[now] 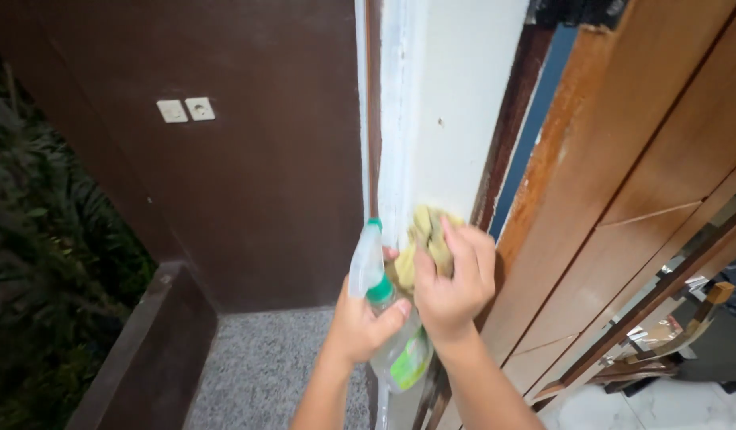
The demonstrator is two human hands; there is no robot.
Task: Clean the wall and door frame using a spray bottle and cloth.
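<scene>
Dark brown wall panels and a white door-frame post (444,119) stand behind the hands. Right hand (454,279) clutches a crumpled yellow-green cloth (428,232), pressing it against the post. Just left, touching it, left hand (360,322) grips a clear plastic spray bottle with green collar (384,318), nozzle upward. An orange-brown wooden door (623,199) stands right.

You grip a clear spray bottle (388,334), green collar, tilted upright, and press a crumpled yellow-green cloth (428,239) against the white frame.
</scene>
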